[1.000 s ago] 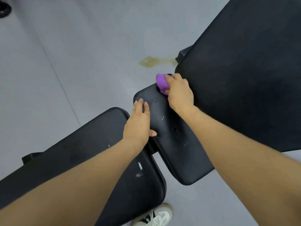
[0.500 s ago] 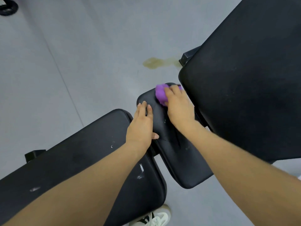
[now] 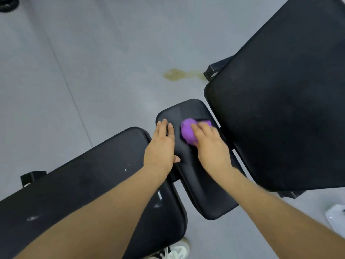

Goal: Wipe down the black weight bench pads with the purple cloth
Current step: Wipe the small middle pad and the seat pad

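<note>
Black vinyl covers the long bench pad (image 3: 78,193) nearest the person. Beyond it, the left hand (image 3: 161,146) rests flat, fingers straight, on the small seat pad (image 3: 203,193); the right hand (image 3: 211,146) grips the bunched purple cloth (image 3: 187,132) against that pad. Farther right rises the large back pad (image 3: 280,100).

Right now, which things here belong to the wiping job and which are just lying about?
Job: purple cloth under right hand; small pad steadied by left hand; long pad; large pad.
Lying about: floor stain; white shoe.
</note>
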Tool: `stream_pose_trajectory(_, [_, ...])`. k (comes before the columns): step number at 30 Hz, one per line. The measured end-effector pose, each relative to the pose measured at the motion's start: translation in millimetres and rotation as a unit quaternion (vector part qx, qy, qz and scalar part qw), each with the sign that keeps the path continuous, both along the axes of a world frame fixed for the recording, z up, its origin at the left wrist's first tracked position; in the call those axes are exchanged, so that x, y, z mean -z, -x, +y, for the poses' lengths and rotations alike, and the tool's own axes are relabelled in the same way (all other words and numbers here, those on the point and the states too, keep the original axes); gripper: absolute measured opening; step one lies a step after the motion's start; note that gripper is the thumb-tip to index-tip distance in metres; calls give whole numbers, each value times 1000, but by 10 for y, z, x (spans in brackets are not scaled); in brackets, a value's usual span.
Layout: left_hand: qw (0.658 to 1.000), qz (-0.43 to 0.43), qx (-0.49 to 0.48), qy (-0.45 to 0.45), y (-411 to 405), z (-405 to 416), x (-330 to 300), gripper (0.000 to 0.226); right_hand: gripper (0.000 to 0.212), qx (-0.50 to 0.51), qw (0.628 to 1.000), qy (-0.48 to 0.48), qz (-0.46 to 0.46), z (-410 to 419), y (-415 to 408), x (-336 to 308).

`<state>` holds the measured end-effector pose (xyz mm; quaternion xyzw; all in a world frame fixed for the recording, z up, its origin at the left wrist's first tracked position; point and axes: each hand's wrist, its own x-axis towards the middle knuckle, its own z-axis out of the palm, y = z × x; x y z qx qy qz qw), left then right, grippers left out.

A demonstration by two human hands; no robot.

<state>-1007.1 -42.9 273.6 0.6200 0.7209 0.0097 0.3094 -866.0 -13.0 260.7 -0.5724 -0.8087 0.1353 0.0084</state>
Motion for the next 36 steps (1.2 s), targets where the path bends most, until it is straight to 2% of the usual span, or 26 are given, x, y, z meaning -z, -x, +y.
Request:
stream_pose_trajectory(4, [999,-32,-19,-4,14,-8,20,94,46,78,997,0,17,705,393,33])
stream_pose_trajectory(6, [999,-41,-17,-8,24,3,22,94,47,96,995,3,31,747,446,32])
stream_pose_trajectory(11, [1000,-15,9,-16,150,-74,15,97,56,82,994,12,66,-148,263,20])
stream_pose_trajectory(15, [999,25,7,-23,421,-333,13,91,60,86,994,48,50,-675,261,-15])
stream_pose_trajectory(22, [999,40,-14,17,563,-464,155,97,51,124,991,16,56,474,627,55])
stream_pose_trajectory(25, [999,41,-10,35,554,-429,139,98,53,137,987,26,73,439,639,28])
stream_pose_trajectory(28, [998,38,-14,47,560,-387,126,100,58,92,991,31,89,-150,533,26])
stream_pose_trajectory(31, [998,37,-18,56,542,-362,113,101,62,32,996,65,54,-648,458,18])
stream_pose_trajectory(36, [997,56,-6,60,537,-346,135,101,54,26,997,41,63,-8,779,30])
